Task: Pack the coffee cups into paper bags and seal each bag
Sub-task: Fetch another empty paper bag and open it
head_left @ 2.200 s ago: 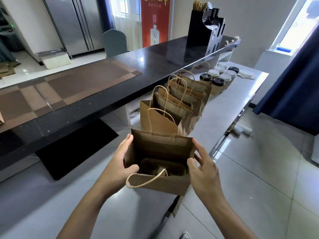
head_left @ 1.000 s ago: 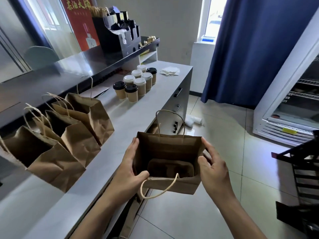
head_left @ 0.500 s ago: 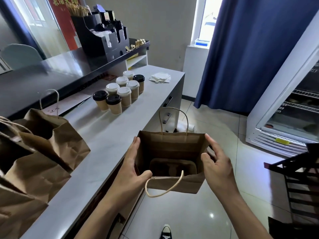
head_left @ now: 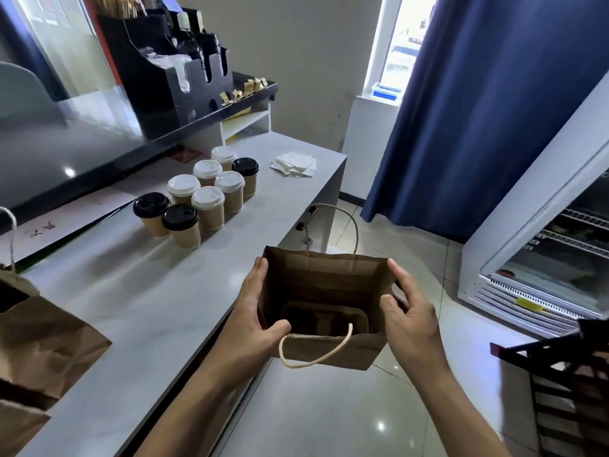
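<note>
I hold the open paper bag [head_left: 324, 347] clamped between my left hand [head_left: 253, 319] and right hand [head_left: 410, 319], off the tabletop [head_left: 138, 291] edge, coffee cups [head_left: 201, 196] ahead-left, nearer my left grip.

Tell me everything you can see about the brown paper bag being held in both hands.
The brown paper bag is kraft-coloured paper with two pale twisted-cord handles, the far one standing up, the near one drooping outward. It is upright and open at the top, with a moulded cup tray sitting empty at its bottom. The left hand and right hand grip its sides, off the grey counter's edge, above the floor.
</note>
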Motion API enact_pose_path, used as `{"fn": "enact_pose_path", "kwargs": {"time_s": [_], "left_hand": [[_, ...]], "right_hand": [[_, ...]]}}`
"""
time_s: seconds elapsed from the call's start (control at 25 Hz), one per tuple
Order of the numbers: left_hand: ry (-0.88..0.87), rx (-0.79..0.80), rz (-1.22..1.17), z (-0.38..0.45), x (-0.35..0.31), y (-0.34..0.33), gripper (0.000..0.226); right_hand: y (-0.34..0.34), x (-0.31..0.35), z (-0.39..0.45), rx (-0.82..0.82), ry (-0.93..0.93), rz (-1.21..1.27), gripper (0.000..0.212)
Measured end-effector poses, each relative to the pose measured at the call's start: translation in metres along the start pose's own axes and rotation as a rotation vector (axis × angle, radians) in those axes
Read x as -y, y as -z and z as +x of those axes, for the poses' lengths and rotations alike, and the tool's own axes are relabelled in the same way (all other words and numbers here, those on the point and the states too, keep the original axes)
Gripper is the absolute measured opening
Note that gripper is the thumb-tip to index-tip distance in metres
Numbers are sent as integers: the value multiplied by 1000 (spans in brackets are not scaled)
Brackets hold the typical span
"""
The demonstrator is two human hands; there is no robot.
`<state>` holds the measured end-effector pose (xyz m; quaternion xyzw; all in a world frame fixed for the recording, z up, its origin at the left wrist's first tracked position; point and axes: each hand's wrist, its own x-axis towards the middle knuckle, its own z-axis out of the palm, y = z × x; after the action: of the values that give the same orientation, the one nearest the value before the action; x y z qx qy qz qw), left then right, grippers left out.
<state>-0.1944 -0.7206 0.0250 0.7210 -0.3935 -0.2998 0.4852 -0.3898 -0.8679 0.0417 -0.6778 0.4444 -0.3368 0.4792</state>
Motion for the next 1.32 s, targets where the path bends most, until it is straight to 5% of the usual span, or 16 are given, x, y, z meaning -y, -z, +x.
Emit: {"fn": "enact_pose_path", "kwargs": {"time_s": [0.28, 0.8, 1.32], "left_hand": [[27, -64, 30, 78, -4, -17, 99], [227, -428, 50, 200, -23, -65, 100], [371, -711, 121, 243, -4, -35, 99]], "right_hand": [[-2, -14, 97, 64, 4, 11, 56], [-37, -23, 319, 468, 129, -7, 58], [-142, -3, 410, 803, 197, -51, 57]]}}
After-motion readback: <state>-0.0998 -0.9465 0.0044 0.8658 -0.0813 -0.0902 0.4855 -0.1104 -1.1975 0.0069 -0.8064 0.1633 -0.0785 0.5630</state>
